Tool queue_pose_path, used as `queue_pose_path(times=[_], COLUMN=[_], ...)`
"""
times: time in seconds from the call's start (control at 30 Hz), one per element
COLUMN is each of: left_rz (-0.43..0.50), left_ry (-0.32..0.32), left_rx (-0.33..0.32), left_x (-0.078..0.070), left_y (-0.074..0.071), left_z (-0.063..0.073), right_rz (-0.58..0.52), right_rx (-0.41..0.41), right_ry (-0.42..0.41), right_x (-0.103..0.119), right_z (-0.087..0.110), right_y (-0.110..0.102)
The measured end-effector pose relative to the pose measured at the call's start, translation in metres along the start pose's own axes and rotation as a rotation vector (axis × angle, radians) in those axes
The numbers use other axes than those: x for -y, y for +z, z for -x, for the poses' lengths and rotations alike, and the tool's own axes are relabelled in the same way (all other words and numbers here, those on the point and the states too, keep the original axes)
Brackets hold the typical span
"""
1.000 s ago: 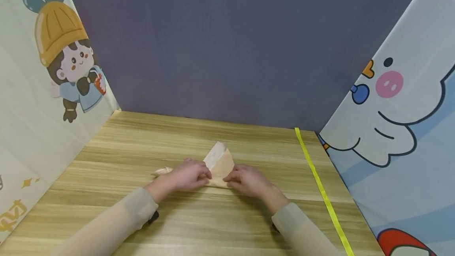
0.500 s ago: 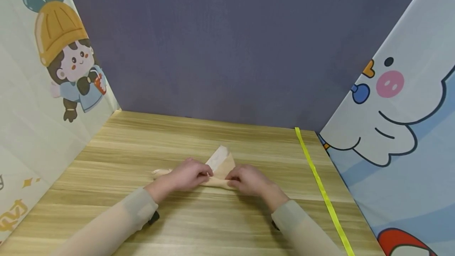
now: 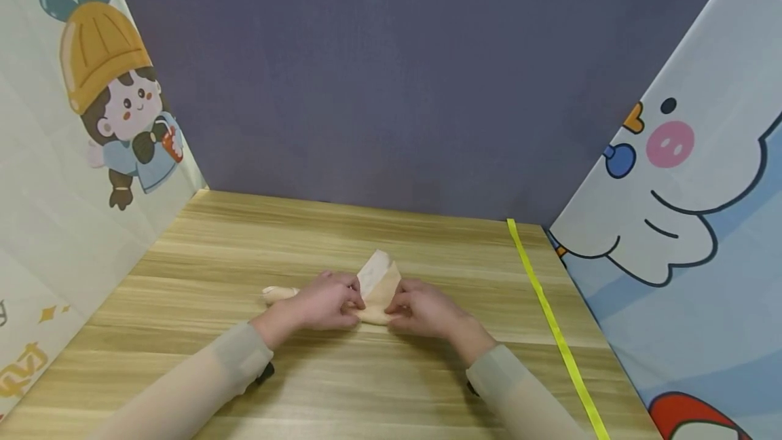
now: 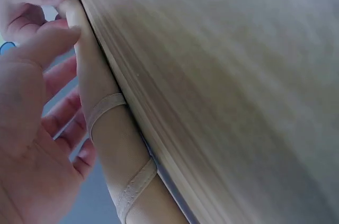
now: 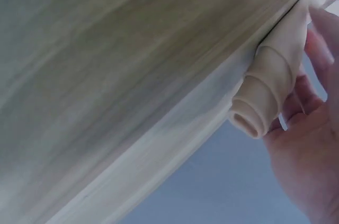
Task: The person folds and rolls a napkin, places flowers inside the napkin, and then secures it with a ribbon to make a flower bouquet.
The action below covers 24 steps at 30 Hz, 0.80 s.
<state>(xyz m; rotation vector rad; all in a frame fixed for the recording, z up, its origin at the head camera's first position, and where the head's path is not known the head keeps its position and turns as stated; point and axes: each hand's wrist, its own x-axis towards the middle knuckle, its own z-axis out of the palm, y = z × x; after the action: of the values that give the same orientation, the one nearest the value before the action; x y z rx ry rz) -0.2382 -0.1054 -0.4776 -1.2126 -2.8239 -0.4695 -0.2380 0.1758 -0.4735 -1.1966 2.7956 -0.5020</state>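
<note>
A smooth beige cloth roll (image 3: 374, 316) lies across the wooden table, with a pointed unrolled flap (image 3: 385, 285) on its far side, part pale and part beige. My left hand (image 3: 326, 301) grips the roll left of the flap, thumb on the near side. Hemmed edges wind round the beige roll (image 4: 100, 89) in the left wrist view. Just right of the flap, my right hand (image 3: 427, 307) holds the other part, fingers curled behind. The roll's right end (image 5: 249, 121) shows a spiral of layers in the right wrist view. Its left end (image 3: 280, 295) pokes out past my left hand.
A yellow strip (image 3: 552, 324) runs down the right side of the wooden table (image 3: 342, 386). Behind rises a dark grey wall (image 3: 366, 87). Printed cartoon panels stand at the left (image 3: 55, 223) and right (image 3: 690, 304).
Both hands shift slightly along the roll, and the flap's visible part is a little smaller than a second ago. The roll between the hands looks fuller, and its left end has a rounder shape.
</note>
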Motion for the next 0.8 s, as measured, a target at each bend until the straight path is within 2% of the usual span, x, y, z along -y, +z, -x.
queue_pose_path(times=[0.17, 0.33, 0.6, 0.7, 0.8], left_rz=[0.021, 0.088, 0.208, 0.194, 0.143], left_ry=[0.033, 0.054, 0.033, 0.031, 0.020], left_rx=[-0.013, -0.035, -0.048, -0.041, -0.017], left_x=[0.0001, 0.0039, 0.0065, 0.0066, 0.0062], left_y=[-0.0013, -0.0010, -0.0008, -0.0007, -0.0001], left_z=[0.0012, 0.0004, -0.0021, -0.0030, -0.0038], right_rz=[0.015, 0.007, -0.054, -0.076, -0.068], right_rx=[-0.004, 0.013, 0.002, -0.004, -0.010], right_ry=[-0.012, -0.004, 0.026, 0.030, 0.013], right_x=[0.0024, 0.0032, -0.0002, -0.0014, -0.0020], right_z=[-0.0009, -0.0002, 0.0015, 0.0014, 0.0019], right_y=[-0.0002, -0.0015, 0.0001, 0.0014, 0.0018])
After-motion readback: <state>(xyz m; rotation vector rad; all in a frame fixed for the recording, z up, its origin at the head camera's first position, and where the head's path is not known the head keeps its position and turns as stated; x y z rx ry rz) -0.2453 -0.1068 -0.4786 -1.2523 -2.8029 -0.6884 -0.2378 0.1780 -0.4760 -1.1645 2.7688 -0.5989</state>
